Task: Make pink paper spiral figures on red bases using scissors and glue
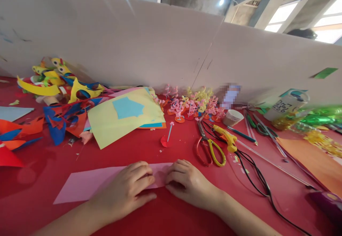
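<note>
A long strip of pink paper [85, 184] lies across the red table in front of me. My left hand [130, 186] rests on its middle, fingers spread over the sheet and thumb stretched out along the near edge. At the strip's right end, my right hand [187, 182] is closed, its fingers curled over the paper and the thumb below. The fingertips hide part of that end. Just beyond the hands stands a small paper flower [169, 134] with a pale stem on a round red base.
Red-and-yellow-handled scissors [210, 150] and a yellow glue gun [226, 136] with a black cord lie right. Behind are stacked coloured sheets [125, 122] and several small pink flowers [184, 107]. Orange paper [312, 161] is far right; a white partition [133, 43] closes the back.
</note>
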Demonstrator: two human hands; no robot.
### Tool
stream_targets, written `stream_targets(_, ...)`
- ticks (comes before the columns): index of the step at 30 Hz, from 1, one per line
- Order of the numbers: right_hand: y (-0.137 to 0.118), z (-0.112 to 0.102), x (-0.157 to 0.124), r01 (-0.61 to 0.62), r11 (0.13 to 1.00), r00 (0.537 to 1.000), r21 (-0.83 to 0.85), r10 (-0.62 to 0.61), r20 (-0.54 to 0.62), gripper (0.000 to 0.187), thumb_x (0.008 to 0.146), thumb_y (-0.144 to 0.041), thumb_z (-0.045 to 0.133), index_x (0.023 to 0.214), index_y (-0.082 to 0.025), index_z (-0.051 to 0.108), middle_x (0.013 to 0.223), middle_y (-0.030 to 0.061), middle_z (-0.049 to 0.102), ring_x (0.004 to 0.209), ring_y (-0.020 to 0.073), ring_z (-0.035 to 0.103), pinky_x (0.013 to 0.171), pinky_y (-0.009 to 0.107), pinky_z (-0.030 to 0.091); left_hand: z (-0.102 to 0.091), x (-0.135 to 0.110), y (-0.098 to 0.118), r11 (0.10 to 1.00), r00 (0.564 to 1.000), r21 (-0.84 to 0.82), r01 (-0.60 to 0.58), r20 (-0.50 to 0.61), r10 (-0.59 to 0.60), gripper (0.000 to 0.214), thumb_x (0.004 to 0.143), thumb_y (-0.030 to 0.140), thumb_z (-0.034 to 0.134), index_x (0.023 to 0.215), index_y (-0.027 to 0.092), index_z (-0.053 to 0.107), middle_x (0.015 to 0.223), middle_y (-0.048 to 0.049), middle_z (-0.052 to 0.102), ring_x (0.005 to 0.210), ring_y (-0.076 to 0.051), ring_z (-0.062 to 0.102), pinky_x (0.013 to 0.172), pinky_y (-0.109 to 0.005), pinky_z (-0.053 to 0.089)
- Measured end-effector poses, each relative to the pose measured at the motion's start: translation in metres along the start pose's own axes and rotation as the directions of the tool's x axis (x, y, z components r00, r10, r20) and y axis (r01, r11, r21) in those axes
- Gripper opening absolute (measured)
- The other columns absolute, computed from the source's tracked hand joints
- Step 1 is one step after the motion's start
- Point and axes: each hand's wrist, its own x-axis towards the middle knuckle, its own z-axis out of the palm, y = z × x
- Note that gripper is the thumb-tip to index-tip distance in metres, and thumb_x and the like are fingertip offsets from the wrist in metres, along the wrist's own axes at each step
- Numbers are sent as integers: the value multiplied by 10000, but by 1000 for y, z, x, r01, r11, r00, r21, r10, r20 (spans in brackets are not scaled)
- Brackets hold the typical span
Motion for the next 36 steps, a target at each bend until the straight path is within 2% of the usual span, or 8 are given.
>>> stream_targets(2,-1,2,-1,5,999,999,-34,-6,-37,91,831,-145,544,836,-205,612,830,26,667,758,157,570,697,287,432,2,-3,3,1000,999,11,-15,-29,16,103,898,204,505,898,199,607,877,-44,640,866,-190,580,790,-338,504)
stream_targets(4,-2,2,-1,18,996,998,-85,-22,-55,97,824,-134,540,837,-201,609,827,30,666,757,160,571,685,290,426,4,-6,4,1000,998,20,-24,-56,26,173,913,144,456,848,194,608,824,-32,638,796,-168,576,738,-314,501)
stream_targets(7,-2,0,-2,50,987,997,-153,-58,-49,97,834,-134,532,847,-197,605,823,28,662,750,159,569,692,297,419,6,-6,4,999,997,33,-23,-77,25,199,911,133,455,812,183,620,805,-35,639,772,-166,568,707,-308,494)
stream_targets(10,-1,-2,-3,48,989,996,-143,-58,-63,104,835,-119,527,835,-192,602,796,25,651,754,155,568,701,289,420,5,-3,2,1000,997,-24,8,-80,-10,197,907,148,472,816,179,644,784,-38,640,747,-160,566,649,-281,485)
stream_targets(16,1,0,-3,-163,986,979,-36,157,-132,114,790,-142,598,686,-179,568,665,14,575,655,151,515,609,270,417,2,0,-3,991,989,-129,22,-143,-41,158,902,174,497,826,165,636,752,-30,674,726,-152,599,654,-262,492)
stream_targets(23,-1,-2,-3,-379,926,919,-8,375,-120,206,777,-178,656,605,-179,543,637,6,550,638,155,511,596,276,424,6,-6,-7,986,972,-81,147,-172,-159,80,880,193,519,897,172,595,778,-28,676,723,-162,614,626,-274,506)
stream_targets(29,-3,-3,-4,-434,900,900,-30,431,-70,181,774,-159,652,639,-176,532,697,15,579,682,166,533,633,292,445,10,-8,-6,991,976,-8,137,-170,-136,116,889,208,495,955,182,587,834,-39,674,747,-174,605,665,-310,511)
stream_targets(36,-1,-2,-4,-435,898,900,-60,431,-64,175,745,-142,660,638,-183,527,691,12,580,677,168,539,623,285,441,3,-4,-5,999,998,-41,34,-53,-36,265,907,106,427,999,222,647,867,-48,621,795,-169,573,653,-280,489)
